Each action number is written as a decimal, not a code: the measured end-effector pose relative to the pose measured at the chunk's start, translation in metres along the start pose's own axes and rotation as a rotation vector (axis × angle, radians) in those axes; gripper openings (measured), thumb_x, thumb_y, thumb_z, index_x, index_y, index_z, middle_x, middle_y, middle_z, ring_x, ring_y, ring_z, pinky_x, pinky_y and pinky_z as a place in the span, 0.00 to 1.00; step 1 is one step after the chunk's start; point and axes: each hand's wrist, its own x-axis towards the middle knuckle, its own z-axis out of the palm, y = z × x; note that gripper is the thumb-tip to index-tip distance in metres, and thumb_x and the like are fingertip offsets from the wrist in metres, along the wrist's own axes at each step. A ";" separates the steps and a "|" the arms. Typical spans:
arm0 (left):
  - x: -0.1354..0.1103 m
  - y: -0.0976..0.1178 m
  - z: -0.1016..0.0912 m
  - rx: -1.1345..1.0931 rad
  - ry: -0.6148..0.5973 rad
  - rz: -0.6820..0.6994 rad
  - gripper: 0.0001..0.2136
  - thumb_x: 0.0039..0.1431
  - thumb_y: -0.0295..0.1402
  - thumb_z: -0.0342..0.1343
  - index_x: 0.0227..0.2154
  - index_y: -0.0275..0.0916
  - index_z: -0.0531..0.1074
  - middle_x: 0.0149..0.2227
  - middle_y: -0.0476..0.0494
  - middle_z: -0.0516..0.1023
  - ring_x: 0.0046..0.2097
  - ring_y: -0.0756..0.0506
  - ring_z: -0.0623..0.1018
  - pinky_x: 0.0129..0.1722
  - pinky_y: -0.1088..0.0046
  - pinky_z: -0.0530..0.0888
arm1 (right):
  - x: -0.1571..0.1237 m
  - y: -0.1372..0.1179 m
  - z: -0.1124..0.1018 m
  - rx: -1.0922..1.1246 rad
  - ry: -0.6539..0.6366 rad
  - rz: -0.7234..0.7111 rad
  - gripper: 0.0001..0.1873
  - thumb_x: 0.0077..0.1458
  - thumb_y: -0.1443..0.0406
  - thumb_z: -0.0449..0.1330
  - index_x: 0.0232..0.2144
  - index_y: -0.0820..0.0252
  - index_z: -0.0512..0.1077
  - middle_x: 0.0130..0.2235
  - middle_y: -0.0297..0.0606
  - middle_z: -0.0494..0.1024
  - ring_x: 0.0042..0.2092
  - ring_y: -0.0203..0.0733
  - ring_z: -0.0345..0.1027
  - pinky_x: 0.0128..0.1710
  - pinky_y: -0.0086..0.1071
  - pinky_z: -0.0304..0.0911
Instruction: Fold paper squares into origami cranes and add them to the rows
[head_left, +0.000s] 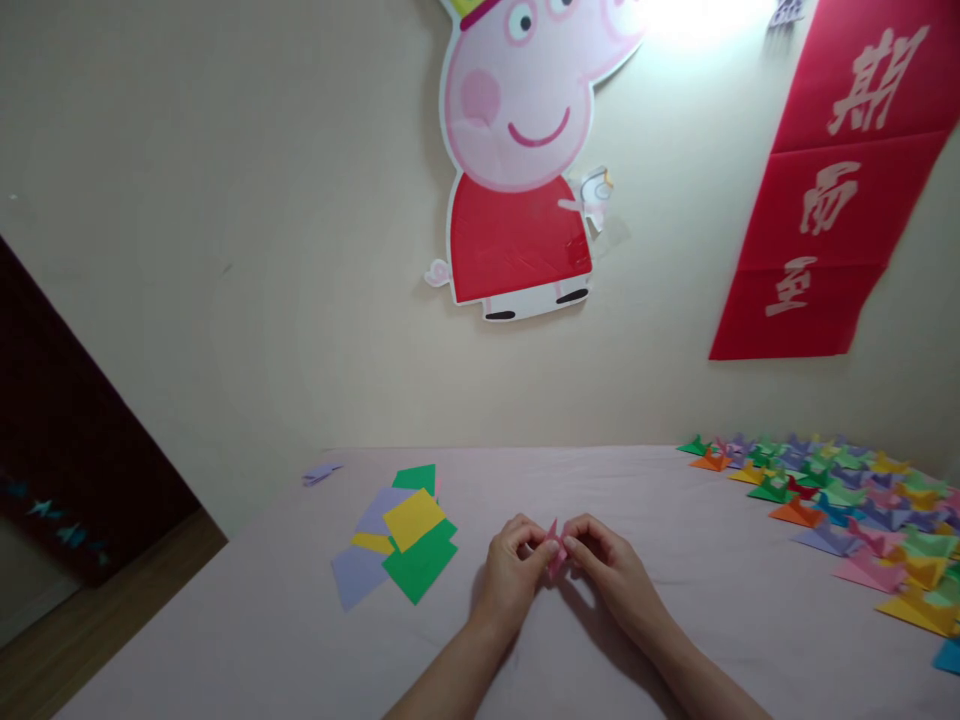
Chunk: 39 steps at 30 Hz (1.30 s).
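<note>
Both my hands meet over the middle of the table around a small pink folded paper [556, 556]. From the left, my left hand [517, 565] pinches it between thumb and fingers. My right hand [604, 560] grips its other side, thumb and fingertips pressed together. A pointed tip of the paper sticks up between the hands, while the rest is partly covered by my fingers. To the left of my hands lie loose sheets of paper, among them a yellow sheet [415, 519], a green sheet [421, 570] and a purple sheet [360, 577].
Rows of colourful folded paper pieces [847, 500] cover the table's right side. A small purple folded paper [322, 474] lies at the far left corner of the pale-pink tabletop [262, 640]. On the wall behind hang a cartoon pig cutout [517, 240] and a red banner [810, 230].
</note>
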 end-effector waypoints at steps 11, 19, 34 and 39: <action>0.000 0.000 0.001 -0.005 0.012 0.002 0.09 0.55 0.34 0.57 0.21 0.38 0.72 0.28 0.50 0.68 0.33 0.47 0.68 0.33 0.73 0.64 | 0.000 0.003 -0.001 -0.077 -0.002 -0.018 0.16 0.53 0.52 0.60 0.26 0.58 0.69 0.26 0.32 0.70 0.30 0.39 0.64 0.32 0.32 0.60; -0.004 -0.008 0.002 0.227 0.010 0.058 0.11 0.62 0.32 0.53 0.24 0.40 0.63 0.30 0.50 0.67 0.35 0.47 0.68 0.35 0.71 0.63 | -0.001 0.005 0.000 -0.319 -0.011 -0.125 0.14 0.59 0.55 0.54 0.27 0.57 0.68 0.28 0.33 0.70 0.31 0.40 0.64 0.33 0.32 0.60; -0.002 -0.006 -0.001 0.150 0.010 0.027 0.09 0.59 0.35 0.55 0.25 0.39 0.68 0.29 0.50 0.68 0.33 0.47 0.67 0.34 0.72 0.62 | -0.003 0.007 -0.001 -0.453 -0.034 -0.173 0.14 0.61 0.57 0.52 0.26 0.57 0.67 0.29 0.35 0.72 0.32 0.42 0.64 0.34 0.33 0.59; 0.003 -0.007 0.000 -0.056 0.004 -0.049 0.08 0.55 0.37 0.57 0.26 0.38 0.71 0.27 0.51 0.67 0.30 0.49 0.65 0.32 0.73 0.63 | -0.002 0.003 -0.006 -0.471 -0.040 -0.196 0.15 0.60 0.57 0.52 0.25 0.57 0.67 0.28 0.34 0.71 0.32 0.40 0.64 0.33 0.32 0.58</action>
